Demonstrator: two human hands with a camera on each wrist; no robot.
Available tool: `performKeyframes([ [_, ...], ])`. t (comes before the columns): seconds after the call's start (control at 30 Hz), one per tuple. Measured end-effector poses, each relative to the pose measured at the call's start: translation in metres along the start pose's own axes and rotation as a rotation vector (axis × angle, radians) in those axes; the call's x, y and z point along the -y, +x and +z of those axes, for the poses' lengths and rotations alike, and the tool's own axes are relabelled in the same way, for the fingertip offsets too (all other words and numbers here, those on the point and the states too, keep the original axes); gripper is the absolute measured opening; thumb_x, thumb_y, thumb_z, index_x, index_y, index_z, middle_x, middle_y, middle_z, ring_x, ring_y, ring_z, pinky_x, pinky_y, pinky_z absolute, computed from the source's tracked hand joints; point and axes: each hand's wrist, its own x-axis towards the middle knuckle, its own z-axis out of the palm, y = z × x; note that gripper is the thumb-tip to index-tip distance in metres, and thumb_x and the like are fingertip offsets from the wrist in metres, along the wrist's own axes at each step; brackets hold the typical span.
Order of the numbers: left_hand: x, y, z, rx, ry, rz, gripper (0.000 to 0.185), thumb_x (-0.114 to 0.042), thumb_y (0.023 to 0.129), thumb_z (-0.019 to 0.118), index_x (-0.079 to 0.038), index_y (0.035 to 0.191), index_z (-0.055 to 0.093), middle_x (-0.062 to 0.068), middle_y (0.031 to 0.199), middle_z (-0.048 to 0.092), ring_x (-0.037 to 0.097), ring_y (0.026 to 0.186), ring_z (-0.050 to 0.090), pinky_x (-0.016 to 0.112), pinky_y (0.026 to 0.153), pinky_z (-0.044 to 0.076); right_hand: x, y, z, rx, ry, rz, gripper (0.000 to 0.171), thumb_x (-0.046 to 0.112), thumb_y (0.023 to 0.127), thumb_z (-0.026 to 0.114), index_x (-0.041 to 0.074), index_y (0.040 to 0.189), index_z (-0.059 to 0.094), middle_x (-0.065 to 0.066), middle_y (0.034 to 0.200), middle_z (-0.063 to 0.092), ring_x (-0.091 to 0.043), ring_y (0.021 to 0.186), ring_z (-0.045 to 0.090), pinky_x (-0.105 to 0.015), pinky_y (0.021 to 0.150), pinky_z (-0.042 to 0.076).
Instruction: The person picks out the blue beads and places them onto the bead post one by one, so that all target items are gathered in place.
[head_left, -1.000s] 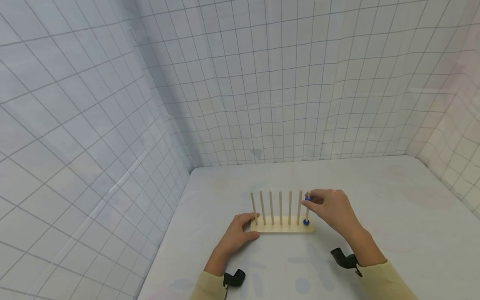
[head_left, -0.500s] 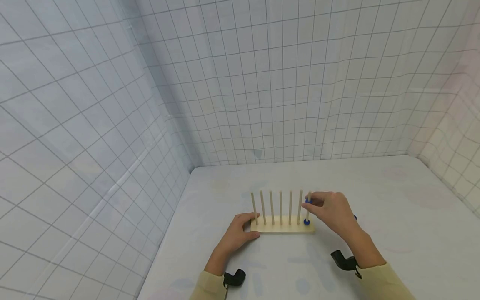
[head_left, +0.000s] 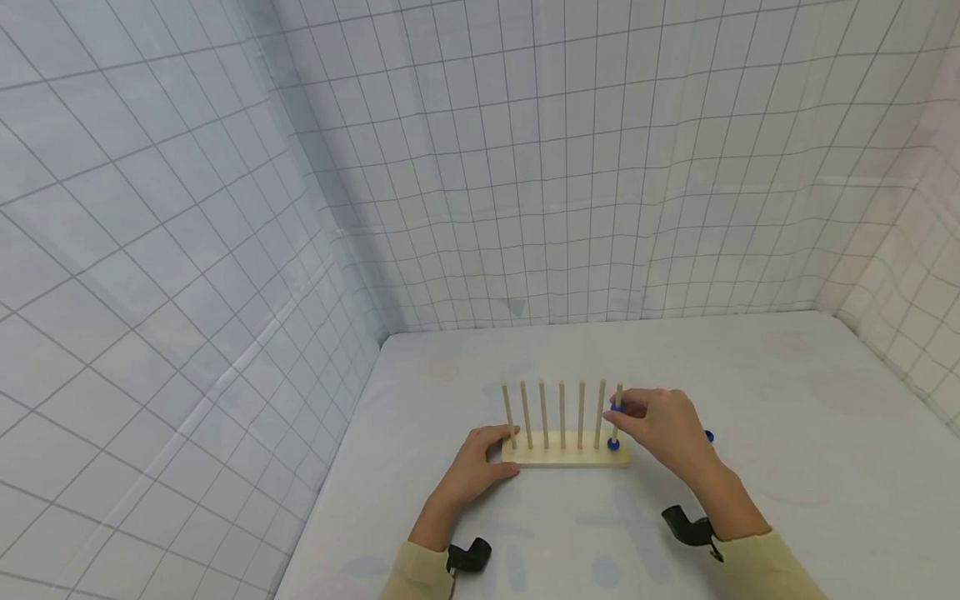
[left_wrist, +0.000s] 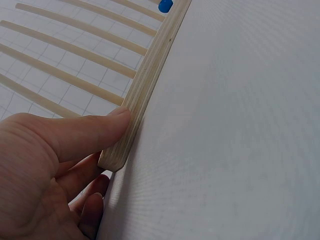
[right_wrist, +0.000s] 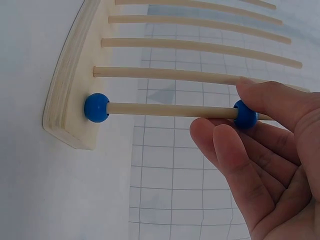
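Observation:
A pale wooden rack (head_left: pixel 564 452) with several upright pegs stands on the white table. My left hand (head_left: pixel 480 460) grips its left end, with the thumb (left_wrist: pixel 95 132) pressed flat on the front edge of the rack (left_wrist: pixel 145 95). My right hand (head_left: pixel 660 427) pinches a blue bead (head_left: pixel 617 407) threaded on the rightmost peg, near its top. In the right wrist view this held bead (right_wrist: pixel 245 114) sits between thumb and fingers. A second blue bead (right_wrist: pixel 96 107) rests at the foot of the same peg (head_left: pixel 613 444).
One loose blue bead (head_left: pixel 708 436) lies on the table just right of my right hand. Gridded white walls (head_left: pixel 525 208) close in the back and both sides. The white tabletop (head_left: pixel 787 467) spreads around the rack.
My right hand has slid the pinched bead a little way down the rightmost peg. The loose bead on the table has come into sight behind that hand. My left hand has stayed put.

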Motion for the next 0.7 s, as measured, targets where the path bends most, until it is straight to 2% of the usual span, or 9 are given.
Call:
performKeyframes([
  [0.7,0.0,-0.0006,0.0,-0.005,-0.011,0.004,0.056,-0.023,0.085,0.082,-0.016,0.137,0.063,0.003,0.138,0.057,0.027,0.132,0.042,0.051,0.11,0.035,-0.0063,-0.004,0.007,0.042,0.016,0.048,0.018,0.029,0.086,0.081,0.013,0.094,0.078,0.005,0.084,0.074,-0.015,0.079,0.071,-0.035,0.067,0.058],
])
